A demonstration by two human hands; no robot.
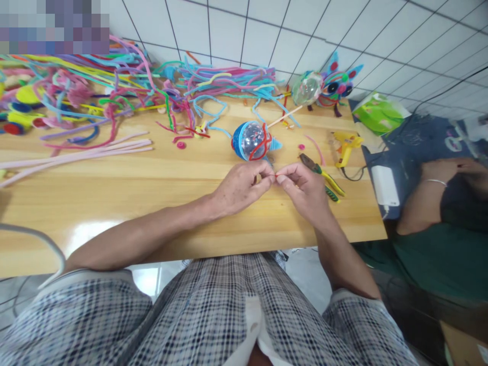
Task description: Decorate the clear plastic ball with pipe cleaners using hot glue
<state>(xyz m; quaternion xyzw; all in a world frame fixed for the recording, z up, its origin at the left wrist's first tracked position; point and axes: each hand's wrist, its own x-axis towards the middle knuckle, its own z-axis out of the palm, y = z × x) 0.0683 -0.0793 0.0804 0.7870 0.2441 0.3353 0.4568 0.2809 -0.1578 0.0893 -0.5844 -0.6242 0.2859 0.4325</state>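
Observation:
My left hand [244,185] and my right hand [305,190] meet over the table, thumbs and fingertips pinched together. Between them shows a tiny bit of red pipe cleaner [276,176], mostly hidden by the fingers. Just beyond my left hand lies a clear plastic ball [253,140] with a blue fuzzy back, a light blue cone and red pipe cleaner shaped on its front. A wooden stick [285,116] reaches out behind it. Beside my right hand rest pliers [328,175] with yellow and green handles.
Piles of coloured pipe cleaners [229,81] line the back of the wooden table [171,183]. Pink strips [87,155] lie at left. A yellow glue gun [346,147] and a finished fuzzy figure [338,89] are at right. Another person's arm [427,193] rests beyond the right edge.

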